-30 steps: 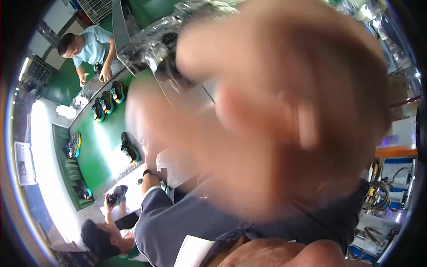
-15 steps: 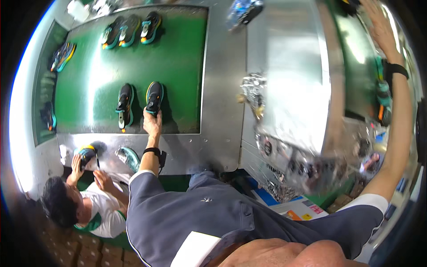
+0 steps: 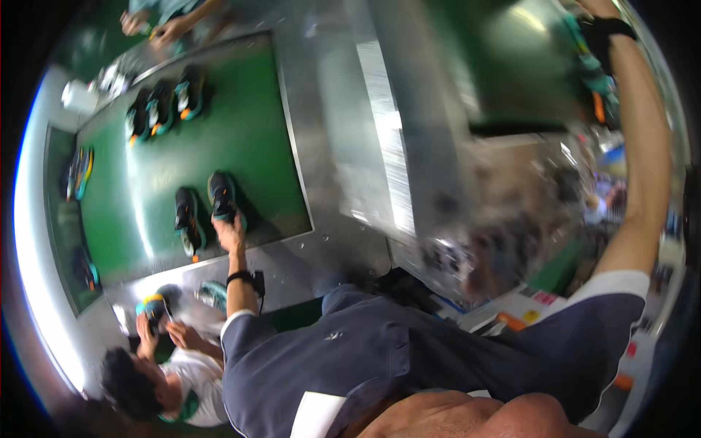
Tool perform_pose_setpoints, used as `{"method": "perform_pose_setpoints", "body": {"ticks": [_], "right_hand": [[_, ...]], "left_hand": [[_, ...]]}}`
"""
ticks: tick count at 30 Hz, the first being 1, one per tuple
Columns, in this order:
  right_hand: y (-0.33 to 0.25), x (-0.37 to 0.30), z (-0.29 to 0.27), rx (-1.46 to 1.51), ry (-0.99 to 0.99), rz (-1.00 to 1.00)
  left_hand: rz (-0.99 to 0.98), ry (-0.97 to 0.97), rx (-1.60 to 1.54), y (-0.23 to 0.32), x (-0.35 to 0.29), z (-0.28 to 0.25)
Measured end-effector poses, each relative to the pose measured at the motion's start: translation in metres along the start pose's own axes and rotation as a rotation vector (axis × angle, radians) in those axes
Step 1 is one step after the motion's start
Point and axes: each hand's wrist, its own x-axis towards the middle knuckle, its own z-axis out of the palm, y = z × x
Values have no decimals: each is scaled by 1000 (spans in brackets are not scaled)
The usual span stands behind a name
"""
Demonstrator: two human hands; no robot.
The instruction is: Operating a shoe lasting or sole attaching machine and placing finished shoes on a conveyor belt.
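Note:
On the green belt [image 3: 248, 135], my left hand [image 3: 231, 235] grips the heel end of a dark running shoe [image 3: 220, 191] with a teal sole. A second dark shoe [image 3: 188, 219] lies just to its left, with an orange tip. Stretched out to the far upper right, my right hand [image 3: 600, 7] is cut off by the picture's edge; its fingers do not show. Below it, near my wrist, a teal, black and orange shoe [image 3: 597, 73] shows at the side of another green surface [image 3: 504, 58].
Three shoes [image 3: 161, 106] stand together farther up the belt. At lower left, a co-worker [image 3: 164, 383] handles a shoe [image 3: 152, 308] at the metal edge. Another person's hands [image 3: 171, 29] work at the top. Blurred plastic-wrapped items [image 3: 467, 255] hang right of centre.
The view has turned, so the belt sits lower and tilted. My right hand has slid mostly out past the top edge. The left keeps its hold on the shoe. Hands at the top have come into view.

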Motion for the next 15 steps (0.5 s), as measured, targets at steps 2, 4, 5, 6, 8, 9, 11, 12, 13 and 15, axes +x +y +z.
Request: {"method": "perform_pose_setpoints", "body": {"ticks": [2,4,5,6,8,9,11,12,13,15], "right_hand": [[1,-59,-3,219,10,146],[-11,-120,-38,526,136,289],[-30,-146,-76,466,-62,573],[-28,-181,-88,446,-61,626],[-28,-260,-107,911,250,649],[-35,-300,-117,823,401,690],[-56,-387,-143,739,456,800],[-68,-402,-131,801,487,716],[-87,-436,-141,770,503,727],[-129,-503,-146,860,579,872]], "left_hand": [[142,52,148,26,7,1],[232,189,335,90,-20,-23],[334,253,349,109,-40,-29],[498,51,-45,112,-55,-19],[479,-546,-442,165,-98,-11],[251,-942,-668,206,-132,-8],[357,-1501,-676,309,-209,-42],[276,-1641,-776,319,-245,-58],[351,-1781,-921,343,-274,-63],[583,-1984,-1085,389,-322,-69]]}}
